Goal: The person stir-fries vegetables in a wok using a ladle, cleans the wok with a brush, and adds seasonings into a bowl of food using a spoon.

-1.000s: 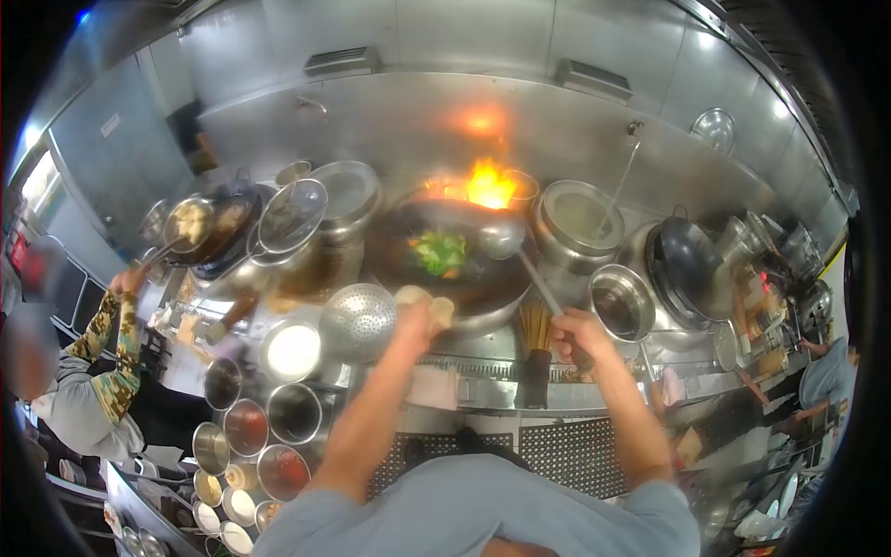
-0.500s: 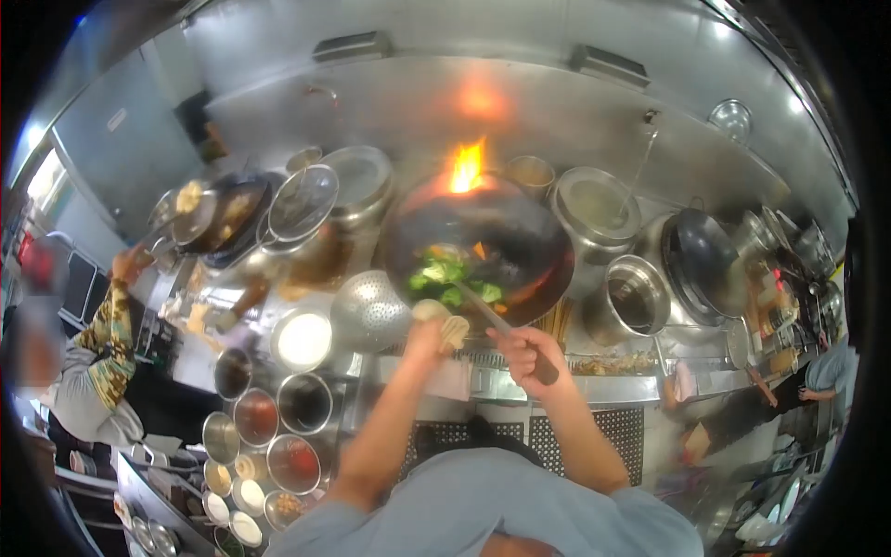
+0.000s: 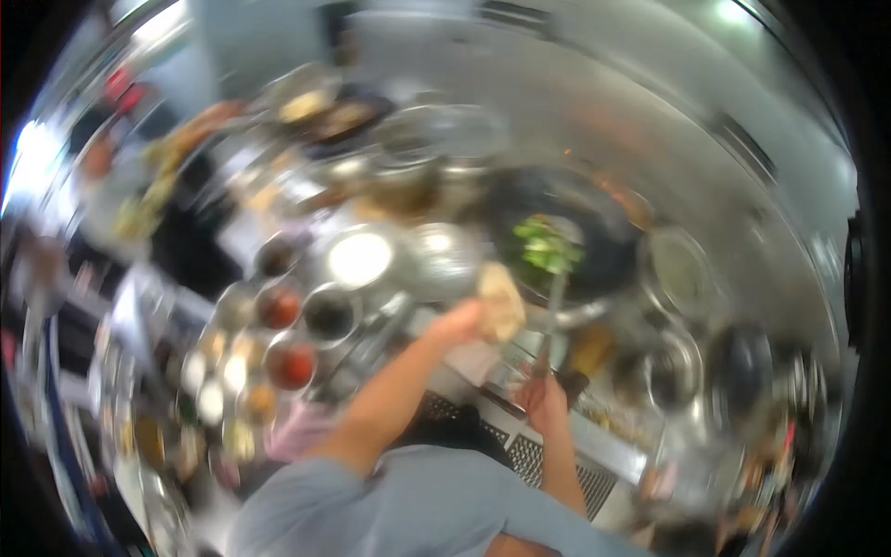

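A dark wok point(image 3: 594, 246) sits on the stove, holding green vegetables that look like broccoli point(image 3: 546, 243). My left hand point(image 3: 461, 322) is closed on a folded, pale cloth point(image 3: 502, 302) at the wok's near-left rim. Whether the cloth grips the rim itself is blurred. In my right hand point(image 3: 541, 399) is the handle of a long metal ladle point(image 3: 554, 320). It reaches into the wok, its head among the greens and partly hidden by them.
To the left stand a perforated strainer point(image 3: 438, 263), a bright white pot point(image 3: 360, 258) and several seasoning containers, one with red contents point(image 3: 290, 367). Pots point(image 3: 668, 376) stand to the right. Another person point(image 3: 139, 200) works at a pan at far left. Faint flame glows behind the wok.
My view has swung left and tilted, blurring the scene. The tall flame behind the wok has shrunk to a faint glow. Both hands keep their holds.
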Demonstrator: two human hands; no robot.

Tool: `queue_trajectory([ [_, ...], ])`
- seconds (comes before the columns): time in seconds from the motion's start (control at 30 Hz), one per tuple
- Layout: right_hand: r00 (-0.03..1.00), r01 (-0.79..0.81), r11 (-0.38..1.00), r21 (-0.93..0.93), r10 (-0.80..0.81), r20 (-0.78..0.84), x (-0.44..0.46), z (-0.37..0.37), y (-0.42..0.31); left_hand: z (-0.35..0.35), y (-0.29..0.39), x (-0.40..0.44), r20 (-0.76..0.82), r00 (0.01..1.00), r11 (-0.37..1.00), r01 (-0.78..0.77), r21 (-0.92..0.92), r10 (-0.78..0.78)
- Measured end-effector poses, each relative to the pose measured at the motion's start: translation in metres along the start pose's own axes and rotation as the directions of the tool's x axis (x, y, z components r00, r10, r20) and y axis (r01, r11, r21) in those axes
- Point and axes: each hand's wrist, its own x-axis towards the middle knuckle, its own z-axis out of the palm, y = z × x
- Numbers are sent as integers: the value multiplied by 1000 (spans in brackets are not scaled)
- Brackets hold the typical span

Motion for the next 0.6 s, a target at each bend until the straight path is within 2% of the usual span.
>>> queue_trajectory([
  [0.03,994,-108,988,-113,108,-6,0,-7,20,5,-4,-40,-76,992,986,110,125,-101],
  [0.07,988,-143,905,-401,157,3,7,-24,44,-5,-25,-74,-65,992,969,118,216,-106],
  [0.1,985,-147,689,-710,165,-44,22,-52,79,-4,-34,-123,-166,982,854,160,495,-88],
  [0.13,988,122,-29,-992,97,118,36,-75,100,-14,-63,-161,-141,990,791,98,604,-14],
  [0.17,999,44,-191,-981,40,36,21,-57,104,2,-60,-216,-270,925,714,378,589,-266],
  [0.2,987,131,-301,-945,130,95,46,-109,138,-41,-132,-240,-266,922,667,387,637,-282],
  [0.23,964,230,-392,-891,218,153,74,-164,173,-27,-148,-289,-377,888,624,456,635,-265],
  [0.27,927,363,-651,-667,182,326,95,-212,198,-32,-187,-329,-483,788,530,615,584,-382],
  [0.3,861,349,-862,-368,140,489,114,-257,223,-14,-210,-363,-563,706,531,702,475,-430],
  [0.33,934,356,-725,-589,259,245,116,-217,208,4,-234,-396,-634,614,529,771,354,-471],
  [0.37,930,191,-577,-794,365,-42,116,-171,189,41,-229,-419,-693,549,622,761,184,-467],
  [0.4,850,-50,-505,-862,432,-303,108,-111,165,48,-256,-432,-689,541,691,719,80,-482],
  [0.43,872,-61,-436,-898,415,-260,95,-81,158,51,-294,-442,-677,546,751,660,-14,-492],
  [0.47,877,109,-464,-879,462,-135,99,-70,166,55,-319,-446,-666,555,800,590,-107,-498],
  [0.5,856,281,-481,-830,518,-10,107,-62,180,67,-324,-453,-735,559,799,600,41,-383],
  [0.53,803,452,-486,-748,586,104,113,-50,195,69,-343,-458,-722,551,833,550,-64,-419],
  [0.6,648,677,-364,-640,707,284,109,-20,242,72,-393,-473,-661,563,859,426,-283,-496],
])
